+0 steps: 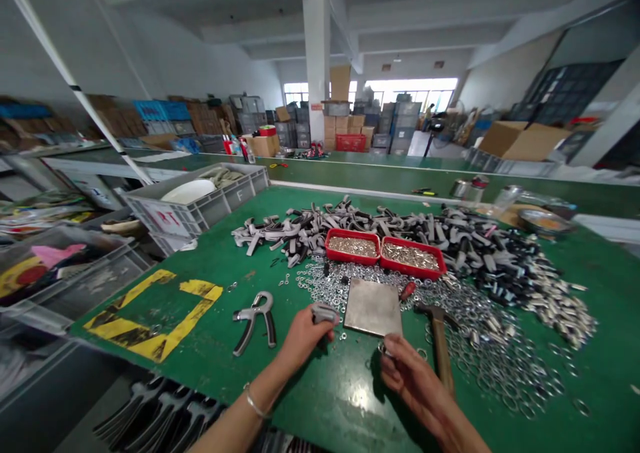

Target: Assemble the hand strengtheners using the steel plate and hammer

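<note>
My left hand (300,340) is closed around a grey and black plastic handle piece (325,314), just left of a square metal plate (373,306). Below the plate's right corner, my right hand (413,373) pinches a small shiny metal part (384,349); its exact kind is too small to tell. To the left lies a grey and black A-shaped hand grip (271,326). A hammer (441,350) with a wooden handle rests right of the plate, and a red tool handle (407,290) touches the plate's upper right side. Loose metal rings (500,366) spread around them.
Two red trays (353,258) of small metal parts stand behind the plate, before a long heap of grey handle pieces (295,230). Silvery cylinders (570,316) lie right. A grey crate (200,206) stands left of yellow-black floor-style tape (193,316). Finished-looking grips (160,413) sit below the table edge.
</note>
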`<state>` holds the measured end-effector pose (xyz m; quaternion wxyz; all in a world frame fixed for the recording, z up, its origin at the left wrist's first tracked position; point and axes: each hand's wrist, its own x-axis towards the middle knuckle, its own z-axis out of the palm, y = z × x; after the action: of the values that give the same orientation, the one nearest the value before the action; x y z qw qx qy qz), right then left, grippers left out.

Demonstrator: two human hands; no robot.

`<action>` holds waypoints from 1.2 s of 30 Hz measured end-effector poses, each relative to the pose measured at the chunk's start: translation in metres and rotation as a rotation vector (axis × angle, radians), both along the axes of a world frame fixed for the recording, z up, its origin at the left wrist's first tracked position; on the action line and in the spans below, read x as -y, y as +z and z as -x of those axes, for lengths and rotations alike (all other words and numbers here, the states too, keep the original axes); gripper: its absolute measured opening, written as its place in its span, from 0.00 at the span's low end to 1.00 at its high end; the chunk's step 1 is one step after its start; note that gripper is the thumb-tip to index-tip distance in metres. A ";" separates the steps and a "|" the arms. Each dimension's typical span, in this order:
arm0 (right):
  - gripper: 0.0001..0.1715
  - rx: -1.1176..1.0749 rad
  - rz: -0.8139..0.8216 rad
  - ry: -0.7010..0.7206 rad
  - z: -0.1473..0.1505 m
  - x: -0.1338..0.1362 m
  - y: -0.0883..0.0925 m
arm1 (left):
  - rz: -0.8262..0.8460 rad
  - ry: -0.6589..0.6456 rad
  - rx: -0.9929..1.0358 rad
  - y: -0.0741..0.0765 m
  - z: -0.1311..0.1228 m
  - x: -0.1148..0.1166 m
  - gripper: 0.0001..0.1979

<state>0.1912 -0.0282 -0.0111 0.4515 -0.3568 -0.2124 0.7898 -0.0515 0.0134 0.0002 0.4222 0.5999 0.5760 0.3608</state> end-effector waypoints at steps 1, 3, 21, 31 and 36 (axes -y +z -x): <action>0.14 0.016 -0.006 0.021 0.002 0.003 0.001 | 0.051 -0.013 0.183 -0.001 -0.014 0.013 0.14; 0.15 0.067 -0.033 0.073 0.004 0.009 0.005 | 0.134 -0.032 0.417 -0.001 -0.040 0.033 0.15; 0.14 -0.043 0.105 0.140 -0.014 0.033 0.025 | 0.192 -0.193 0.571 0.004 -0.074 0.064 0.12; 0.18 0.634 -0.351 -0.016 -0.036 0.028 0.024 | 0.232 -0.203 0.438 -0.003 -0.055 0.066 0.28; 0.18 0.644 -0.349 -0.062 -0.025 0.031 0.019 | 0.193 -0.054 0.462 -0.009 -0.064 0.061 0.18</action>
<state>0.2159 -0.0595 0.0078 0.4393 -0.5111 -0.4644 0.5746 0.0120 -0.0478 -0.0089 0.6075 0.4734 0.4796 0.4204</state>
